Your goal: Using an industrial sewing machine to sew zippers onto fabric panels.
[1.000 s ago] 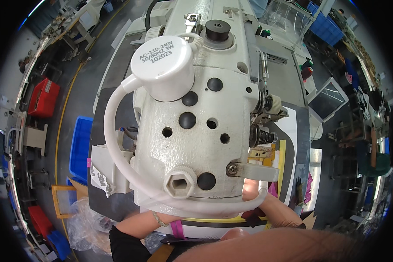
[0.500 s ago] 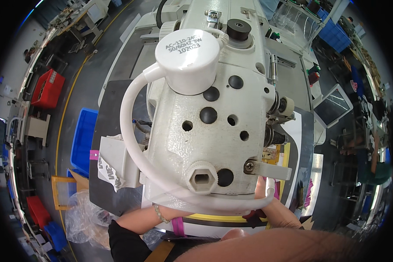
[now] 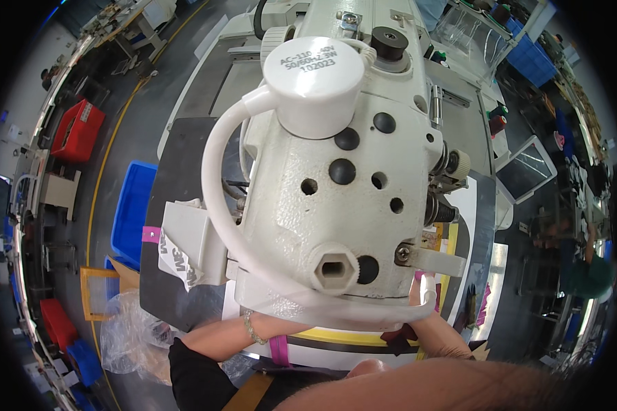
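A white industrial sewing machine head [image 3: 295, 212] fills the middle, with a white cylindrical attachment [image 3: 314, 89] and curved tube [image 3: 216, 164]. My left hand [image 3: 274, 325] reaches beneath it from the bracelet wrist, beside a magenta strip [image 3: 279, 349]; its fingers are hidden. My right hand [image 3: 414, 294] shows partly behind the tube's right end, near yellow-edged templates [image 3: 449, 253]; its fingers are hidden, and what they touch cannot be made out. A yellow-and-black bordered white board [image 3: 349, 349] lies below the machine head.
Blue bins [image 3: 130, 212], a yellow frame [image 3: 96, 293] and clear plastic bags [image 3: 127, 339] stand at left, with red crates [image 3: 75, 130] beyond. A tilted screen [image 3: 524, 168] and thread cones [image 3: 497, 120] are at right. A person in green [image 3: 589, 274] is at the far right.
The machine has shifted rightward and upward in the picture, as the surroundings shifted slightly too. My hands stay beneath the machine head, with the right one slightly further right in view.
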Available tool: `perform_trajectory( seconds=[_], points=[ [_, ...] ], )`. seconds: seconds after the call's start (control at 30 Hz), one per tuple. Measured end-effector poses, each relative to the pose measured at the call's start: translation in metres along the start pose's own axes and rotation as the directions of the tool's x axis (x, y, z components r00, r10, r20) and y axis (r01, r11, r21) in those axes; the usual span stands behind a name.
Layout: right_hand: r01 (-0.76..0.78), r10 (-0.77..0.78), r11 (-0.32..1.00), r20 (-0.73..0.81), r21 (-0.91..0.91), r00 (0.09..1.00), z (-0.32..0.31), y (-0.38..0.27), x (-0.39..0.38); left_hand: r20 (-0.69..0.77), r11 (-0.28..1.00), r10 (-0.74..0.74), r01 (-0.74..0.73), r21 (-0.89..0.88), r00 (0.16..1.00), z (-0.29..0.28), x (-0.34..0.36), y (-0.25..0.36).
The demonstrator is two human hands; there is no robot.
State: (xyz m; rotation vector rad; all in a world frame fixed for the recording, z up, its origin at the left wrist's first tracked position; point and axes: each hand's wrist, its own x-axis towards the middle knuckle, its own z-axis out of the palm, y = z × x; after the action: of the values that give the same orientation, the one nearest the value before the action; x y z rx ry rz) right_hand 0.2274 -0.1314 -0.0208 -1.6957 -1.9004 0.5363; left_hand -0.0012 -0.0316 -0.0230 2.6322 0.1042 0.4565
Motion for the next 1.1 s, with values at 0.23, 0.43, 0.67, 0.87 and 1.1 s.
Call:
perform_trajectory(
  seconds=[0.23,0.43,0.67,0.87,1.1],
  points=[
    [0.217,-0.224,0.974,-0.113,-0.072,0.968,-0.007,-0.001,0.010,0.171,0.983,0.131,-0.150,0.108,0.977,-0.008,-0.004,-0.010],
    [0.074,-0.092,0.990,-0.149,-0.124,0.985,-0.007,-0.016,0.009,-0.031,0.997,0.044,-0.042,0.066,0.999,0.004,-0.004,-0.010],
    [-0.027,0.029,0.996,0.026,-0.085,0.999,0.007,0.010,-0.019,-0.117,0.981,0.115,-0.095,0.169,0.986,-0.008,0.008,-0.007],
    [0.270,-0.310,0.932,-0.147,-0.244,0.939,-0.004,-0.009,0.009,-0.069,0.989,0.036,-0.025,0.144,0.997,-0.015,0.011,0.005],
    [0.295,-0.320,0.904,-0.032,-0.310,0.947,0.003,-0.015,0.005,-0.079,0.966,0.053,-0.031,0.257,0.995,-0.014,0.011,0.007]
  ],
)
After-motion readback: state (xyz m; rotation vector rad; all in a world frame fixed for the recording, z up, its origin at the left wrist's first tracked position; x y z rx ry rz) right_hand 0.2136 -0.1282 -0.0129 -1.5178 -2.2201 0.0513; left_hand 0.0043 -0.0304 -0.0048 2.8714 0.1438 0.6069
